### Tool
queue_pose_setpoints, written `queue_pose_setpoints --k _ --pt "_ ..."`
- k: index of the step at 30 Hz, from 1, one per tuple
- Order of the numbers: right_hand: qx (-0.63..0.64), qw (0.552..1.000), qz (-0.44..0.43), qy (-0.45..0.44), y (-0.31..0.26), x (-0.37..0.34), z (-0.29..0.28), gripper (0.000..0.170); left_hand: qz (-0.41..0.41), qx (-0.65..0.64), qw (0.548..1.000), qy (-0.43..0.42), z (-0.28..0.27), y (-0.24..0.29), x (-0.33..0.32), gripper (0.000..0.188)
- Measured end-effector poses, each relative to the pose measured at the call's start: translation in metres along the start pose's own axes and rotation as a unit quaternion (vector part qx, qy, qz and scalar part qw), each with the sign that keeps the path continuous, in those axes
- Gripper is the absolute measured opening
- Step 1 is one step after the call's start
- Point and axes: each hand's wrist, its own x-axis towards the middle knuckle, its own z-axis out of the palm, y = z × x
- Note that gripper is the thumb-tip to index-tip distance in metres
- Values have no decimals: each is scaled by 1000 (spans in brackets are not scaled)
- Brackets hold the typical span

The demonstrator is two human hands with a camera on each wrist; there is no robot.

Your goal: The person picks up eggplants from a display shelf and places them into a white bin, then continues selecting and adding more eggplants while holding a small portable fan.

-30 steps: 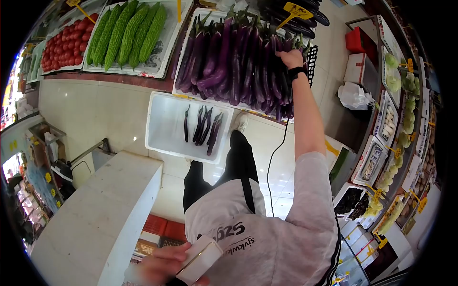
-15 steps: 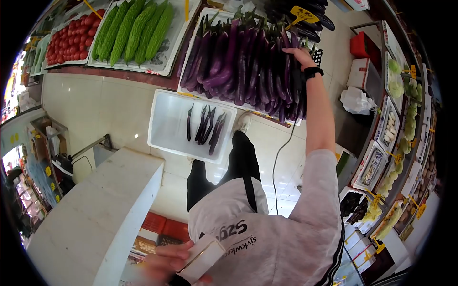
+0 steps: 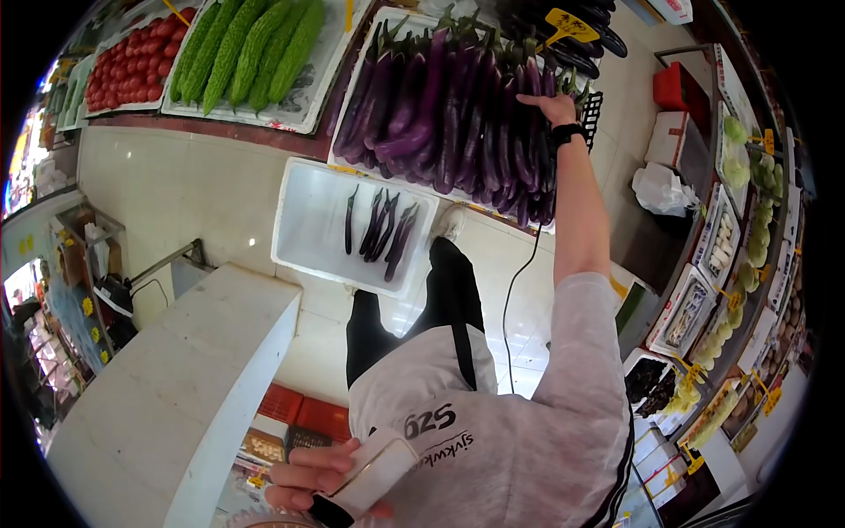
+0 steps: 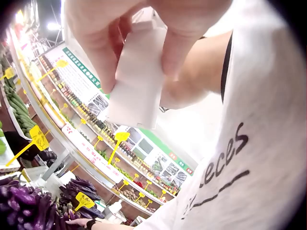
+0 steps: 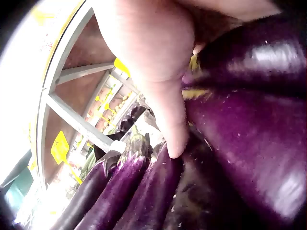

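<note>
My left hand (image 3: 312, 471) grips a small white box-shaped object (image 4: 139, 79) in front of the shirt, thumb and fingers on its opposite sides. My right hand (image 3: 556, 107) is at the stem ends of the long purple eggplants (image 3: 444, 114), at the right side of their heap. In the right wrist view its thumb (image 5: 170, 129) lies straight against an eggplant (image 5: 148, 196), while the other fingers are mostly hidden beside large dark eggplants (image 5: 249, 139). Whether those fingers hold one I cannot tell. A white foam box (image 3: 308, 224) below the heap contains several slim eggplants (image 3: 378, 227).
Bitter melons (image 3: 251, 53) and tomatoes (image 3: 132, 66) fill trays at the upper left. A yellow price sign (image 3: 570, 25) stands behind the eggplants. Vegetable shelves line the right, near a white plastic bag (image 3: 662, 189). A pale counter (image 3: 176, 378) is at lower left, and a black cable (image 3: 509, 317) hangs down to the floor.
The right hand stays among the eggplant stems at the heap's right end, having shifted slightly along it. The left hand still grips the white object. The head view has moved a little.
</note>
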Motion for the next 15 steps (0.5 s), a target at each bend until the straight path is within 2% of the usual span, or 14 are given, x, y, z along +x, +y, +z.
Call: queue_pose_setpoints --k 2,5,6,8,9,11,12,14,15 --pt "43 998 -34 12 9 8 6 103 -154 116 981 -24 -1 30 -3 89" --pt "16 998 -45 38 10 13 11 106 -184 113 976 -1 5 33 -4 88" --pt "19 999 -22 -18 1 7 2 110 -222 145 963 -47 2 38 -4 87" --pt "48 999 -21 -3 2 6 2 99 -295 209 922 -137 -12 52 -6 86" --pt "64 998 -20 5 3 5 1 94 -318 216 913 -135 -16 57 -13 86" --pt "111 992 -39 -46 -1 -1 -13 78 -359 229 895 -129 -23 59 -27 85" --pt "134 987 -46 -73 -4 -10 -20 70 -258 172 944 -111 -14 48 -18 88" --pt "217 964 -80 -132 -16 -46 -32 57 -42 51 995 -69 9 18 3 95" --pt "257 947 -101 -162 -25 -53 -36 50 -40 48 996 -59 11 18 3 94"
